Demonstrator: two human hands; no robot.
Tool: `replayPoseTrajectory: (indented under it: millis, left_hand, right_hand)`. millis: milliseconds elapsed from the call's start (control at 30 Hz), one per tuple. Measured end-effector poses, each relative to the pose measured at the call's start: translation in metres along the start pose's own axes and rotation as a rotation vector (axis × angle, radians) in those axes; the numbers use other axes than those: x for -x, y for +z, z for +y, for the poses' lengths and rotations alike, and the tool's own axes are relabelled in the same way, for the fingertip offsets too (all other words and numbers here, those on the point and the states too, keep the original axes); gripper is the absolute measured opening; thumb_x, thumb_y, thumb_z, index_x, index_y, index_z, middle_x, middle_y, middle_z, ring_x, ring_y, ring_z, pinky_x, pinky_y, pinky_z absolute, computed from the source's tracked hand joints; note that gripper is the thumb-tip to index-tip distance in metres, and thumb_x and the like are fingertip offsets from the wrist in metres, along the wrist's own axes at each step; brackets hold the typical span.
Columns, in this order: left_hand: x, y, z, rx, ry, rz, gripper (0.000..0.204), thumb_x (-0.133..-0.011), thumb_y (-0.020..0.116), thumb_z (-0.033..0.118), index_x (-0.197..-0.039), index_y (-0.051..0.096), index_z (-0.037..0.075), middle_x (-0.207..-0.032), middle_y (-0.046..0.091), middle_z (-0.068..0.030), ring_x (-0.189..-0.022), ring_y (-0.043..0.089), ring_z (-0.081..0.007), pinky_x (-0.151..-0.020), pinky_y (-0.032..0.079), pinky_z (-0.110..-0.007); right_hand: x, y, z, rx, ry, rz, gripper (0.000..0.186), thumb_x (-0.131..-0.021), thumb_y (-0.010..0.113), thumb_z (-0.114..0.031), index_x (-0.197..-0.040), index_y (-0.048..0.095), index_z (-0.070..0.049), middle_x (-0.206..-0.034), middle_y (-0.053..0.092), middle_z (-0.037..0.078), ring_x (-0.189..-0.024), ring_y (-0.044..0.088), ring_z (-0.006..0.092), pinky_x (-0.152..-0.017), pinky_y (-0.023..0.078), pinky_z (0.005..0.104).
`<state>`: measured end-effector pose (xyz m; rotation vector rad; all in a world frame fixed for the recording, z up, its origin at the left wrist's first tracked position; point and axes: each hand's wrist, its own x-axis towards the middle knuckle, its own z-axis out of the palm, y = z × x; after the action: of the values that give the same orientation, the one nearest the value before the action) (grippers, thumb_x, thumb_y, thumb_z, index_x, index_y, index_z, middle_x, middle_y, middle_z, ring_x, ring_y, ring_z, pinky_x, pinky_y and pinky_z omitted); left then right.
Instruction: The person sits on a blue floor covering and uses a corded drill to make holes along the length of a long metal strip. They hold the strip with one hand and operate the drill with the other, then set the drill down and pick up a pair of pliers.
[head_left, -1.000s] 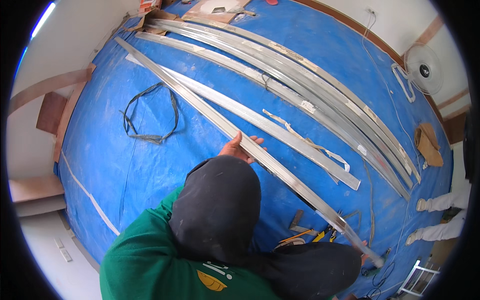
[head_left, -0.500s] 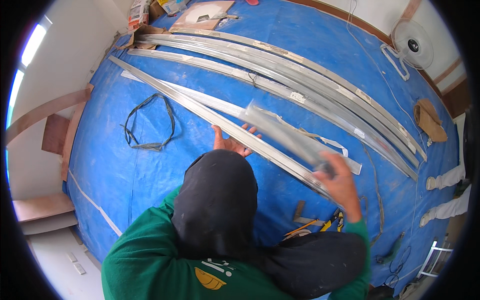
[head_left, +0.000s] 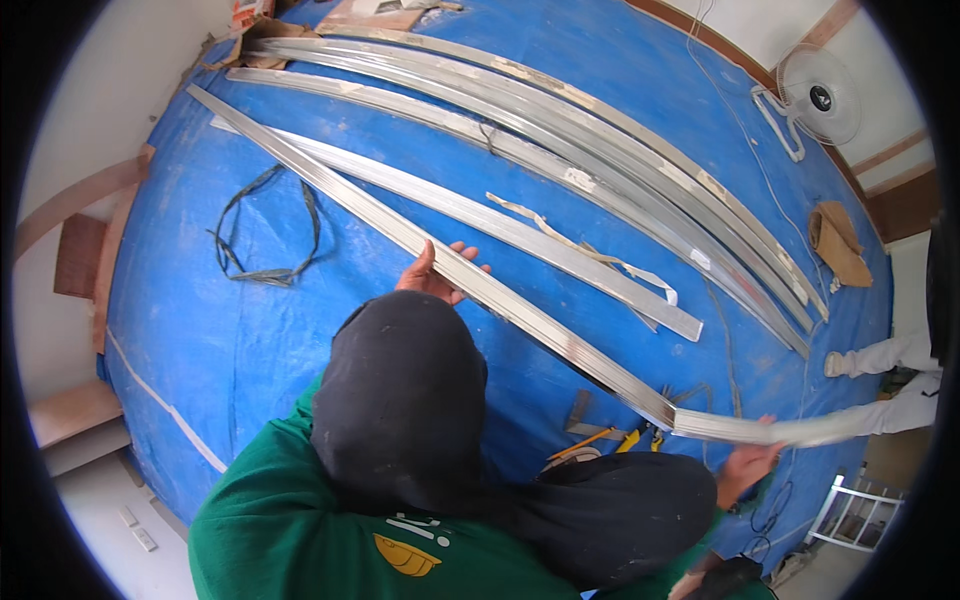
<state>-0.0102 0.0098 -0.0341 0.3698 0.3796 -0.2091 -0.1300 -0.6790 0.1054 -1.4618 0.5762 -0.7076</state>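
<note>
My left hand is wrapped round a long whitish metal channel, thumb on the near side and fingers past the far edge. The channel slants from the far left down to the right. At its near right end a shorter length of metal channel meets it at an angle, pointing right; I cannot tell how the two are joined. My right hand grips this shorter length from below, its fingers partly hidden and smeared by motion. A pencil, a yellow-handled tool and a metal square lie beside my knee.
Another flat metal strip, a cream strap and several long metal profiles lie beyond on the blue sheet. A dark strap loop rests at left. A fan and a person's white-trousered leg are at right.
My right hand has swung the shorter length from over the long channel out to the right, and moved lower. The left hand still holds the long channel. The whole view has shifted slightly.
</note>
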Motion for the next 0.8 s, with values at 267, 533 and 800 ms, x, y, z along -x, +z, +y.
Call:
replayPoseTrajectory:
  millis: [267, 533, 800]
  left_hand:
    - [0.012, 0.016, -0.023, -0.155, 0.043, 0.125, 0.063, -0.116, 0.061, 0.055, -0.145, 0.059, 0.000, -0.154, 0.064, -0.0269, -0.152, 0.056, -0.0571, -0.126, 0.053, -0.070]
    - [-0.008, 0.031, -0.022, -0.084, -0.041, 0.044, 0.117, -0.094, 0.048, 0.097, -0.161, 0.040, 0.003, -0.165, 0.051, -0.0265, -0.156, 0.052, -0.0548, -0.116, 0.062, -0.067]
    - [-0.007, 0.009, -0.009, 0.010, -0.047, 0.037, 0.120, -0.092, 0.056, 0.098, -0.154, 0.051, -0.005, -0.166, 0.053, -0.0284, -0.152, 0.056, -0.0548, -0.116, 0.062, -0.067]
  right_hand:
    - [-0.024, -0.073, 0.048, 1.200, -0.534, 0.031, 0.075, -0.114, 0.073, -0.039, -0.165, 0.048, 0.010, -0.134, 0.080, 0.026, -0.125, 0.078, 0.0348, -0.115, 0.057, 0.0526]
    - [0.039, 0.194, -0.054, 0.359, -0.284, -0.633, 0.046, -0.120, 0.062, -0.032, -0.158, 0.063, -0.005, -0.145, 0.070, 0.011, -0.127, 0.068, 0.0222, -0.116, 0.052, 0.0430]
    - [0.109, 0.266, -0.007, 0.708, -0.535, -1.206, 0.058, -0.098, 0.088, -0.021, -0.150, 0.068, -0.003, -0.138, 0.073, 0.020, -0.127, 0.070, 0.0390, -0.112, 0.054, 0.0490]
